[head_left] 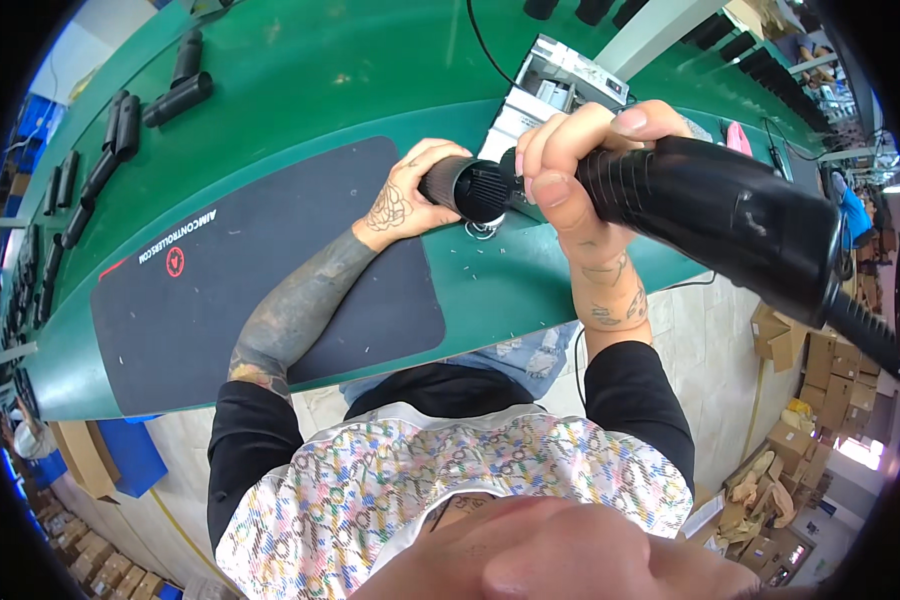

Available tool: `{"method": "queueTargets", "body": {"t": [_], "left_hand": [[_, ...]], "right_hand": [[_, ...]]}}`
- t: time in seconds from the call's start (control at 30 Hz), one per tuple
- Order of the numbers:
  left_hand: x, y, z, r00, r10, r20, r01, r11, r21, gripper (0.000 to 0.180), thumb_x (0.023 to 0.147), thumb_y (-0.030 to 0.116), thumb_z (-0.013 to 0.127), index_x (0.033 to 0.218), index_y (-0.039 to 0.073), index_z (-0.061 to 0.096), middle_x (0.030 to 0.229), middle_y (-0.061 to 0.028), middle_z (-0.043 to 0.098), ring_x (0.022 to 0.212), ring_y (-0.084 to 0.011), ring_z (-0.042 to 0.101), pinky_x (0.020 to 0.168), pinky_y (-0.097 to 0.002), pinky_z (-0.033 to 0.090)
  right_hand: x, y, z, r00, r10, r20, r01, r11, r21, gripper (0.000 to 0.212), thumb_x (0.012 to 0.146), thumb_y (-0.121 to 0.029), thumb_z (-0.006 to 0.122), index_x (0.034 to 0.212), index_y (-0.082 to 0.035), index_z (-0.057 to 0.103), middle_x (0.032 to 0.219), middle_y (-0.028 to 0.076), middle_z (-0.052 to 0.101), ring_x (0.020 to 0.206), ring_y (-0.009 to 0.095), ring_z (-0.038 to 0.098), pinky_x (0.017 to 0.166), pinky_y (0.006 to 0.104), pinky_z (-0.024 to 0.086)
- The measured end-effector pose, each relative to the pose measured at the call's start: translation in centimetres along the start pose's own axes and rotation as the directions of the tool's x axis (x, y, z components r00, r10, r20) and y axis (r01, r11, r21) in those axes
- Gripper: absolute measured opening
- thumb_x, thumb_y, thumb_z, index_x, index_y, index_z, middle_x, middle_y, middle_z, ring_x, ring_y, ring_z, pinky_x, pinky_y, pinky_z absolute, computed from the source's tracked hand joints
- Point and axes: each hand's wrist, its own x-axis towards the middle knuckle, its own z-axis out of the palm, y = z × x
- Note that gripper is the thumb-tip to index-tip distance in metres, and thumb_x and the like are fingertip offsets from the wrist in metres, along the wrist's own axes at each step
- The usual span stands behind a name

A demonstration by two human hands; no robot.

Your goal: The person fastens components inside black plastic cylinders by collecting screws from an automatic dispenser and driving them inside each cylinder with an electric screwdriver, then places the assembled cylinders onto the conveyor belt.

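Black tubes (120, 120) are lying on the green tabletop (300, 90), well left of the fingers, beyond a dark mat (270, 290). The left hand (405, 200) is closing its fingers around a black cylinder (470, 187), holding it above the mat's right edge. Just right, the right hand (570, 160) is wrapping its fingers around a large black tool (720, 215), its nose meeting the cylinder. Behind the fingers, a white box (555, 85) is sitting open, holding small parts too blurred to identify.

Black sleeves pushed up, patterned white apron, tattooed forearms.
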Motion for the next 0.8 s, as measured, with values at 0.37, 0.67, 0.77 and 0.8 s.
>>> {"method": "queueTargets", "body": {"t": [0.37, 0.67, 0.77, 0.8], "left_hand": [[-0.8, -2.3, -0.1, 0.991, -0.061, -0.123, 0.063, 0.998, 0.012, 0.068, 0.057, 0.001, 0.076, 0.121, 0.008, 0.056, 0.117, -0.0091, 0.058, 0.103, -0.0255, 0.058, 0.093, -0.0354, 0.047], [0.3, -2.7, 0.9, 0.94, -0.161, -0.3, 0.194, 0.978, 0.082, 0.067, 0.06, 0.003, 0.073, 0.123, 0.007, 0.053, 0.118, -0.0108, 0.055, 0.103, -0.0277, 0.057, 0.094, -0.0362, 0.045], [0.3, -2.8, 1.3, 0.962, -0.03, -0.272, 0.074, 0.985, 0.154, 0.066, 0.059, 0.003, 0.074, 0.122, 0.007, 0.053, 0.118, -0.0106, 0.055, 0.104, -0.0279, 0.057, 0.095, -0.0356, 0.045], [0.4, -2.7, 1.4, 0.964, -0.028, -0.264, 0.072, 0.985, 0.157, 0.066, 0.059, 0.003, 0.074, 0.122, 0.007, 0.053, 0.118, -0.0106, 0.055, 0.104, -0.0279, 0.057, 0.095, -0.0356, 0.045]], "right_hand": [[-0.8, -0.4, -0.5, 0.981, -0.069, -0.179, 0.108, 0.97, 0.219, 0.052, 0.09, -0.003, 0.056, 0.136, -0.022, 0.04, 0.075, 0.003, 0.054, 0.064, 0.017, 0.056, 0.063, 0.033, 0.044], [-1.0, -4.0, -4.0, 0.969, 0.059, -0.24, -0.065, 0.998, -0.016, 0.049, 0.097, -0.023, 0.056, 0.14, -0.012, 0.036, 0.085, 0.003, 0.052, 0.065, 0.013, 0.05, 0.064, 0.0295, 0.039], [0.0, -1.8, -4.0, 0.966, 0.195, -0.172, -0.213, 0.973, -0.091, 0.051, 0.096, -0.018, 0.058, 0.139, -0.007, 0.034, 0.082, 0.003, 0.051, 0.064, 0.011, 0.047, 0.065, 0.0282, 0.038], [0.2, -1.2, -4.2, 0.964, 0.193, -0.181, -0.212, 0.973, -0.091, 0.051, 0.096, -0.018, 0.058, 0.139, -0.007, 0.034, 0.082, 0.003, 0.051, 0.064, 0.011, 0.047, 0.065, 0.0282, 0.038]]}}
